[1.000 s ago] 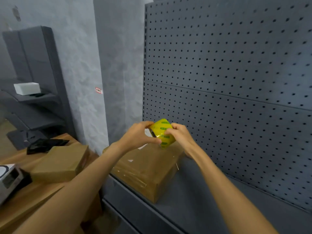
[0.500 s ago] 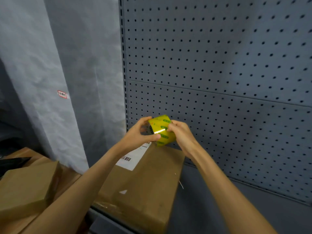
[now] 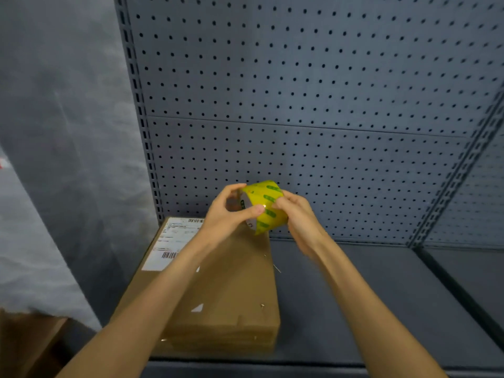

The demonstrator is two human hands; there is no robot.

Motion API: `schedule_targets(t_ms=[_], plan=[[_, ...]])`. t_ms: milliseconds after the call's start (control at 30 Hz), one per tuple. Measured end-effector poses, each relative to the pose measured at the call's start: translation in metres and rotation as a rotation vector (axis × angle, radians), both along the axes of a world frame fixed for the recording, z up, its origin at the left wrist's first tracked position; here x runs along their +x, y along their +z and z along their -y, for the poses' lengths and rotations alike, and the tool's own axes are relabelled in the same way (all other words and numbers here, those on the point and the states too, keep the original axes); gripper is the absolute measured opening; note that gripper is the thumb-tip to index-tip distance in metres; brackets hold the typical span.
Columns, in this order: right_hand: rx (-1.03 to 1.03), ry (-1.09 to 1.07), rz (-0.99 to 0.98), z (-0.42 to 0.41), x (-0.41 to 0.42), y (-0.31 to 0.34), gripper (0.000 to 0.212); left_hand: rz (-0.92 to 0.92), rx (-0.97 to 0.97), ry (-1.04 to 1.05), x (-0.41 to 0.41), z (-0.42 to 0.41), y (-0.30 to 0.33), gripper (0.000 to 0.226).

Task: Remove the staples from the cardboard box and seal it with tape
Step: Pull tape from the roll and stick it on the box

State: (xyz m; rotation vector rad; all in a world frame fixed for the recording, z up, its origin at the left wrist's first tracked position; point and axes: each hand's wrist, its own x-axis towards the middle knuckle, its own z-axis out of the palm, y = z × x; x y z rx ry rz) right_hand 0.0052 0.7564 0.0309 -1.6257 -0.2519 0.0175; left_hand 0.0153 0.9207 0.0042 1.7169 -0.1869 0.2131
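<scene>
The cardboard box (image 3: 218,290) lies flat on the grey shelf (image 3: 368,296), against the pegboard (image 3: 300,91); above its far end both hands hold the yellow tape roll (image 3: 263,207), left hand (image 3: 226,216) curled round it, right hand (image 3: 297,214) gripping its side; sealing seems begun, so next comes finding the tape's loose end; any staples are too small to confirm; the right fingers are blurred.

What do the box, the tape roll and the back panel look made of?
Box: brown matte cardboard, with a paper label. Tape roll: glossy yellow plastic film, judging by its glint. Back panel: likely grey painted metal, evenly perforated.
</scene>
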Motion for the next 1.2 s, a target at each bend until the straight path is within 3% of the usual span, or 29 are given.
schedule_targets(t_ms=[133, 367, 567, 767, 967, 1033, 1200], plan=[[0.002, -0.014, 0.016, 0.011, -0.010, 0.003, 0.024, -0.011, -0.060, -0.020, -0.003, 0.013, -0.002, 0.080], [0.013, -0.022, 0.078, 0.015, -0.013, 0.000, 0.020, -0.038, -0.136, -0.038, 0.004, 0.016, 0.003, 0.068], [0.028, 0.029, 0.108, 0.019, -0.016, -0.001, 0.030, -0.033, -0.150, -0.074, 0.004, 0.018, 0.003, 0.076], [-0.027, -0.097, 0.000, 0.022, -0.013, -0.010, 0.014, 0.211, 0.212, -0.038, -0.003, 0.019, -0.004, 0.074], [0.032, -0.142, -0.049, 0.020, -0.008, -0.009, 0.018, 0.574, 0.625, -0.012, -0.006, 0.018, -0.011, 0.081], [0.054, -0.138, -0.046, 0.019, -0.006, -0.008, 0.018, 0.519, 0.594, -0.055, -0.006, 0.018, -0.011, 0.084], [0.066, -0.094, -0.021, 0.018, -0.003, -0.013, 0.008, 0.172, 0.237, -0.124, -0.003, 0.017, -0.012, 0.075]])
